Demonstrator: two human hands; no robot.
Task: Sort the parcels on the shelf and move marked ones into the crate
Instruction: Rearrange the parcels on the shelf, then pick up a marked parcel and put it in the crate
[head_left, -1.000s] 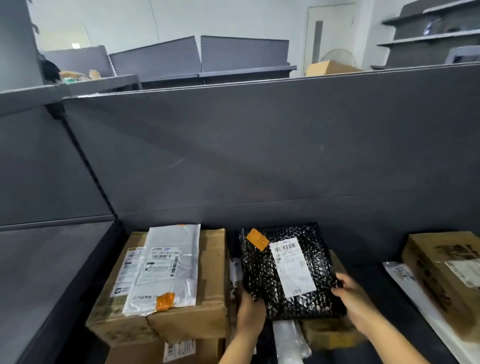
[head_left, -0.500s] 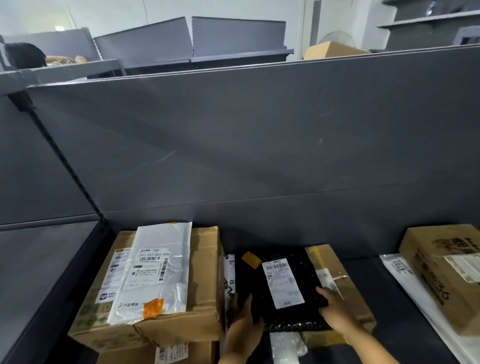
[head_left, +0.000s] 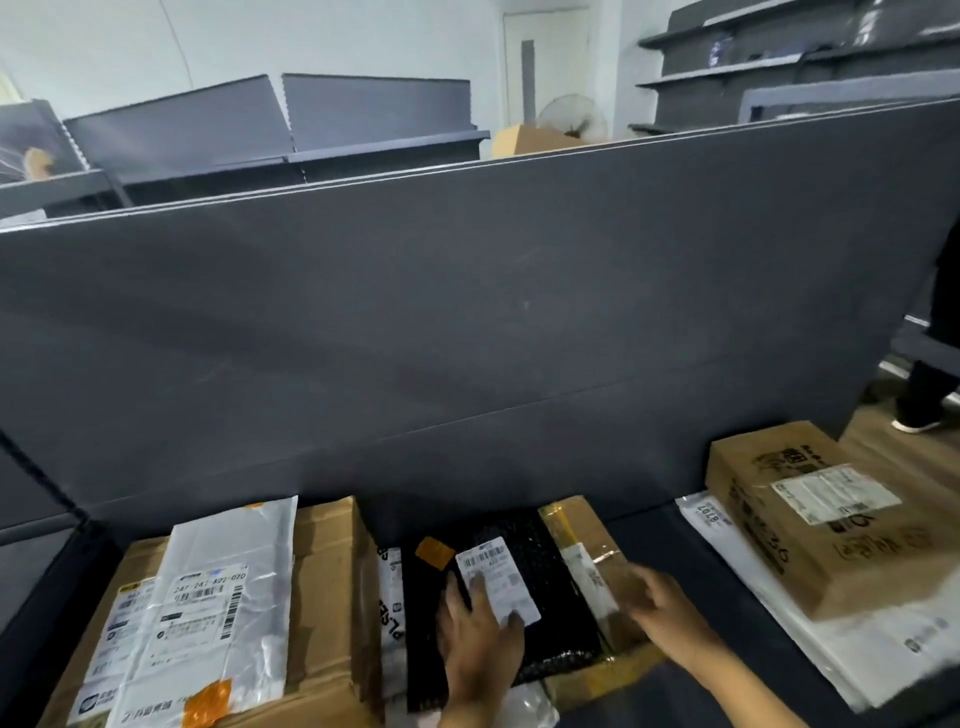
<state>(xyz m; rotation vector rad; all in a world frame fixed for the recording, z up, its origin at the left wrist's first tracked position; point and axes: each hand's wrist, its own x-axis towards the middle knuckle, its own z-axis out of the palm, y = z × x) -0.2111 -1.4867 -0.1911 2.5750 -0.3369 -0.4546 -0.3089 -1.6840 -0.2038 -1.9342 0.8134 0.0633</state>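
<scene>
A black bubble-wrap parcel (head_left: 540, 561) with a white barcode label (head_left: 496, 579) and an orange sticker (head_left: 435, 552) lies flat on the shelf, partly on a small brown box (head_left: 576, 525). My left hand (head_left: 480, 639) rests palm-down on the parcel's near half, fingers spread over the label. My right hand (head_left: 665, 608) hovers blurred over the brown box just right of the parcel, fingers apart, holding nothing. A white mailer (head_left: 223, 597) with an orange sticker (head_left: 208, 701) lies on a large carton (head_left: 327, 582) to the left. No crate is in view.
A brown carton (head_left: 810, 514) sits on a white mailer (head_left: 753, 571) at the right end of the shelf. The tall grey back panel (head_left: 467, 312) walls off the far side. Another person's leg (head_left: 924, 400) stands past the shelf's right end.
The black parcel, held up tilted by both hands a second ago, now lies flat. My right hand has come off it to the right; my left hand has moved on top.
</scene>
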